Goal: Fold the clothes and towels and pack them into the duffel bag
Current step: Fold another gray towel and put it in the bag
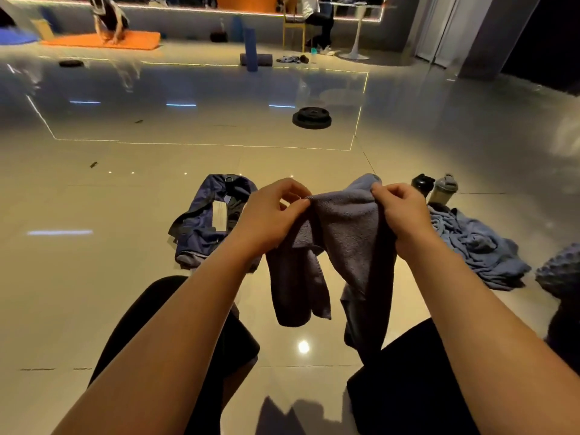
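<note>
A grey-purple towel (pixel 345 240) hangs in the air between my knees, its lower ends dangling above the tiled floor. My left hand (pixel 270 215) pinches its top edge on the left, and my right hand (pixel 405 211) grips the top edge on the right. The navy duffel bag (pixel 204 221) lies open on the floor just beyond my left hand, black straps trailing. A crumpled blue cloth (pixel 477 246) lies on the floor to the right.
Two shaker bottles (pixel 434 188) stand behind the blue cloth. A dark knobbly object (pixel 561 271) sits at the right edge. A black weight plate (pixel 311 118) lies farther out on the glossy floor. People, an orange mat and a chair are at the far wall.
</note>
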Demonstrator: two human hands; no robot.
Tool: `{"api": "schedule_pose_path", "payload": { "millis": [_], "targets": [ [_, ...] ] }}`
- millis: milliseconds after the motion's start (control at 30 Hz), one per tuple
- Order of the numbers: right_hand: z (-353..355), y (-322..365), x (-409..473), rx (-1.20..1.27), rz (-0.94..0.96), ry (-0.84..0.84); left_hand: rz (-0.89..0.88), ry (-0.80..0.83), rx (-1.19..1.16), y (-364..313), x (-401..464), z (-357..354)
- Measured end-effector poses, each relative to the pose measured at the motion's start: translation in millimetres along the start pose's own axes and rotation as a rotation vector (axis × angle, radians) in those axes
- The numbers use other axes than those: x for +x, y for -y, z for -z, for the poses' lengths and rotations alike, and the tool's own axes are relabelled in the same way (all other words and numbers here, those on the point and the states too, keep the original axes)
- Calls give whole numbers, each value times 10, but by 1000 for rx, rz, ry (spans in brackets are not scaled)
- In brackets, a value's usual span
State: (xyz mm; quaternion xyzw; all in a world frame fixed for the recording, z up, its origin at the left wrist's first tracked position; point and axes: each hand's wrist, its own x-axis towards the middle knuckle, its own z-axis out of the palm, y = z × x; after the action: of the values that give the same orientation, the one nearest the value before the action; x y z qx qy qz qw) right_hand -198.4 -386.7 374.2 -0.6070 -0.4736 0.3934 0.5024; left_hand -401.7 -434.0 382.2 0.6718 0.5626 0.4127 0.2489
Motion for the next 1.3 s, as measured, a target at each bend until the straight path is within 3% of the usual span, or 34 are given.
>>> {"api": "schedule_pose_path", "payload": {
  "millis": [300, 433, 533, 700, 800, 900, 1000, 1300],
  "targets": [
    [-67, -26, 47, -194, 102, 70, 30, -77, 37, 110, 119, 135],
    [-96, 37, -31, -273, 201, 124, 101, -109, -88, 113, 128, 194],
    [-202, 53, -181, -290, 312, 222, 91, -27, -114, 73, 113, 149],
    [-323, 16, -363, -245, 181, 578, 80, 83, -84, 15, 52, -20],
    [-305, 16, -331, -248, 177, 536, 92, 45, -153, -1, 51, 46],
    [-234, 55, -299, -90, 133, 460, 65, 148, -183, -4, 7, 95],
    [-167, 84, -317, -11, 95, 573, 48, 219, -102, 21, -52, 10],
    [-221, 32, -382, -311, 139, 766, 204, -89, -561, 46, 12, 82]
  ]
}}
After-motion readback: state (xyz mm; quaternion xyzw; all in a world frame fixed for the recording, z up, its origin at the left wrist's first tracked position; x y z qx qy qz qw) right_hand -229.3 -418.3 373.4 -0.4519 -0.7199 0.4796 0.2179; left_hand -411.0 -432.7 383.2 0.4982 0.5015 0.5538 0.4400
